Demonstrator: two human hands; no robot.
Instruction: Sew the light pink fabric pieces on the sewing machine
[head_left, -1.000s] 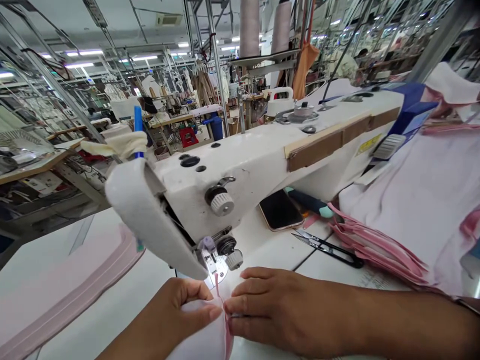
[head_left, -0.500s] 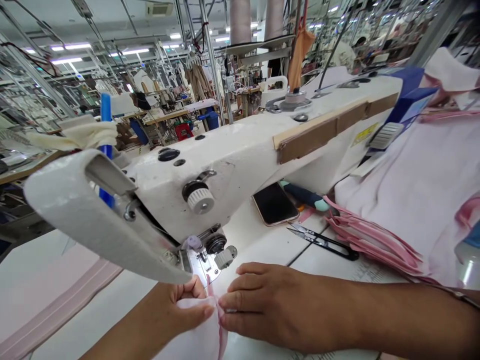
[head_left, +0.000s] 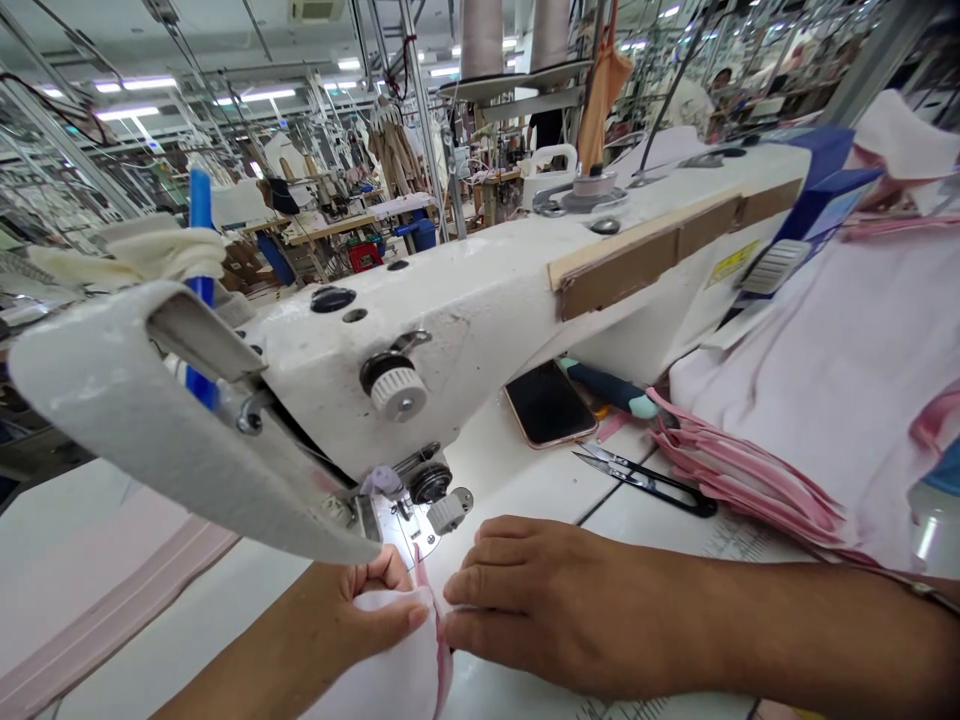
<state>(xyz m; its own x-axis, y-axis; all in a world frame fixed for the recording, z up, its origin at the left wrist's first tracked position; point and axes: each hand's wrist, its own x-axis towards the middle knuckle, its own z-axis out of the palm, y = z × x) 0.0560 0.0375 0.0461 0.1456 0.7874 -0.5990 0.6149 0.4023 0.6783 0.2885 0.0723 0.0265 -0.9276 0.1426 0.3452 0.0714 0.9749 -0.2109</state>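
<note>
My left hand (head_left: 367,610) pinches a pale pink piece of fabric (head_left: 386,665) between thumb and fingers, just in front of the needle plate. A darker pink strip (head_left: 440,640) runs along the fabric's right edge and up to the metal needle plate (head_left: 420,540). My right hand (head_left: 540,605) lies flat, palm down, its fingers stretched out and their tips beside the strip. Over the work stands a white sewing machine (head_left: 480,310); its presser foot area is partly hidden behind the machine head.
Thread snips (head_left: 649,482), a phone (head_left: 551,405) and a dark-handled tool (head_left: 607,388) lie under the machine arm. Stacked pink-edged fabric (head_left: 757,480) covers the right side. More pink fabric (head_left: 112,600) lies at left. Thread cones (head_left: 480,40) stand behind.
The view has shifted slightly, so the machine head sits a little further left. My right fingertips have drawn back slightly from the strip; my left hand keeps its pinch.
</note>
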